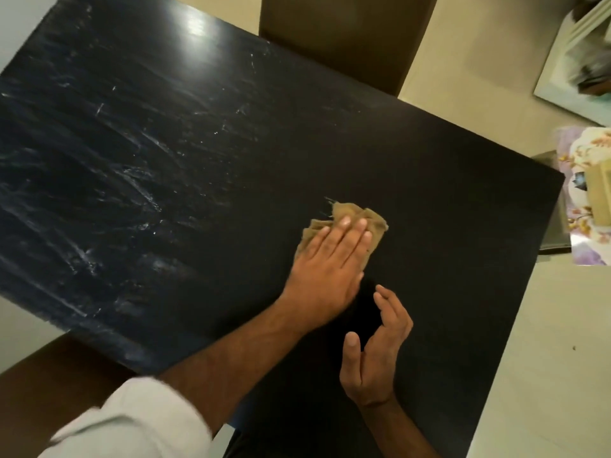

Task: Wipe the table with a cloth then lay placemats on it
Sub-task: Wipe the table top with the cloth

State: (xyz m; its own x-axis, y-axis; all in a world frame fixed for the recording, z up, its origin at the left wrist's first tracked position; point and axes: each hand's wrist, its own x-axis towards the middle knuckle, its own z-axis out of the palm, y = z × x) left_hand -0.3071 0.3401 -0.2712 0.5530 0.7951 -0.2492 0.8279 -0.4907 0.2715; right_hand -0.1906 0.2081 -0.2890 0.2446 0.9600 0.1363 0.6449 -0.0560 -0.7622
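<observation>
Cloth [350, 223] is pressed flat on the table [446, 259] under the left hand [325, 272], whose fingers are straight and close together. The right hand [377, 345] is held beside that wrist, loosely curled, with nothing in it (whether it touches the top cannot be told). Pale smears [139, 193] are seen across the left part of the top. Even pressure should be applied through the whole palm, and overlapping strokes carried toward the smears, so that no strip is missed.
</observation>
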